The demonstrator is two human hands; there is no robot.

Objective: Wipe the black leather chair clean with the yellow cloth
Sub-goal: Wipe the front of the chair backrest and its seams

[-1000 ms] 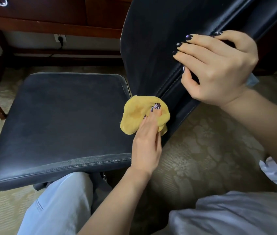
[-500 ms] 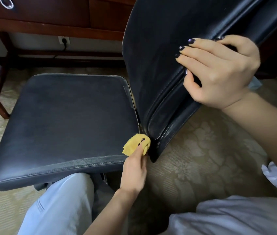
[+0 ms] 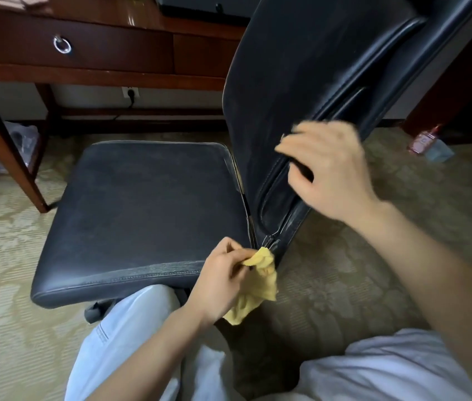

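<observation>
The black leather chair fills the middle of the view, its dusty seat [image 3: 148, 209] on the left and its backrest [image 3: 301, 82] rising to the right. My left hand [image 3: 220, 279] pinches the yellow cloth [image 3: 257, 285] at the seat's near right corner, just below the backrest's lower end. The cloth hangs crumpled from my fingers. My right hand [image 3: 327, 172] is blurred against the backrest's side edge, fingers curled loosely by the piping; whether it still grips the edge is unclear.
A dark wooden desk [image 3: 98, 44] with a ring-pull drawer stands behind the chair, one leg [image 3: 6, 151] left of the seat. A plastic bag [image 3: 23, 140] lies under it. A small bottle [image 3: 425, 140] sits on the patterned carpet at right. My knees are below.
My left hand drew the cloth down off the backrest to the seat corner and now pinches it hanging loose. My right hand slid lower along the backrest edge. The view pulled back.
</observation>
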